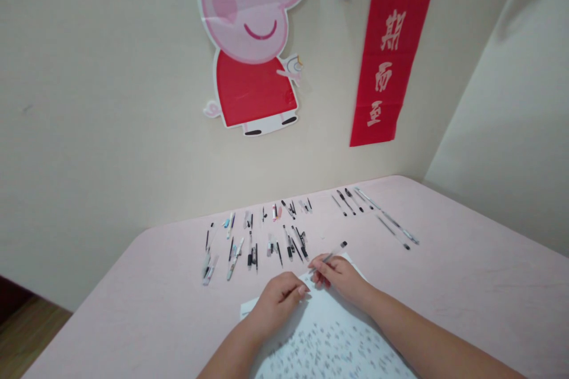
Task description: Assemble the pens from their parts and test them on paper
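A slim see-through pen with a black end (334, 251) slants up and to the right out of my right hand (335, 275). The fingers of that hand are closed round it, just above the top of a white sheet of paper (331, 314) covered with small dark writing. My left hand (281, 299) is beside it over the paper's upper left, thumb and fingers drawn together. Whether anything small is in those fingers I cannot make out. Beyond my hands lie pen parts (291, 243), in small groups with dark refills and caps.
Several whole pens or refills (349, 201) lie at the back right of the pink table (466, 284), including a long thin silver one (386, 216). A pig cutout (253, 83) and a red banner (386, 59) hang on the wall behind. The table's left edge drops to the floor.
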Available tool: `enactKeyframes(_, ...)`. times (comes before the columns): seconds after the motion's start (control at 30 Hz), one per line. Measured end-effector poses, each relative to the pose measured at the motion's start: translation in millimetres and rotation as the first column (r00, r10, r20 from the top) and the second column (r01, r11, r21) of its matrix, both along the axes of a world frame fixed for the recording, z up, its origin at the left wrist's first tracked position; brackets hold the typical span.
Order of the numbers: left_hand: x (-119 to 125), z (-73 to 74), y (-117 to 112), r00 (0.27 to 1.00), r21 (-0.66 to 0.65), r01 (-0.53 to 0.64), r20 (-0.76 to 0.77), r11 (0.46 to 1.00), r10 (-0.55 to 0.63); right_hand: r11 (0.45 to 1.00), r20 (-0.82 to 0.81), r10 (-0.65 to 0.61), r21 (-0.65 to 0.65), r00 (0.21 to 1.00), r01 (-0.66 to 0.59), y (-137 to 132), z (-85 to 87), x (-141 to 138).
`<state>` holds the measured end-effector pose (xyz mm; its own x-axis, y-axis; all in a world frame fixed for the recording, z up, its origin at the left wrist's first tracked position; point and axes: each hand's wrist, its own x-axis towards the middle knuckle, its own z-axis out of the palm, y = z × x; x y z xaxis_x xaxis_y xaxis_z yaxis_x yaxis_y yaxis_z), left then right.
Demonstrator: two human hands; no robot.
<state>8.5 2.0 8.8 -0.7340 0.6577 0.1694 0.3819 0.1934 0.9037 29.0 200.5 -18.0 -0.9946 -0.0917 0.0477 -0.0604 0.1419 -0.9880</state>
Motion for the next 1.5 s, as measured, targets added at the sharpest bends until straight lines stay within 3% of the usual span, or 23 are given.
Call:
enactKeyframes(0.3, 8, 9.6, 1, 0.960, -0.274, 0.128, -0.207, 0.953, -0.188, 0.933, -0.086, -0.040, 0.352, 0.995, 0.068, 1, 3.4, 16)
enactKeyframes(0.47, 8, 11.0, 1, 0.943, -0.329, 0.143, -0.241, 0.934, -0.229, 0.876, -0.128, -0.029, 0.473, 0.991, 0.087, 0, 10.6, 19)
enactKeyframes(0.77, 8, 8.0, 3, 0.929, -0.420, 0.116, -0.275, 0.900, -0.248, 0.843, -0.183, 0.011, 0.530, 0.983, 0.089, 2, 5.2, 17)
enactKeyframes(1.5, 8, 11.1, 2, 0.938, -0.412, 0.117, -0.254, 0.904, -0.237, 0.868, -0.172, 0.018, 0.491, 0.985, 0.070, 3, 7.0, 18)
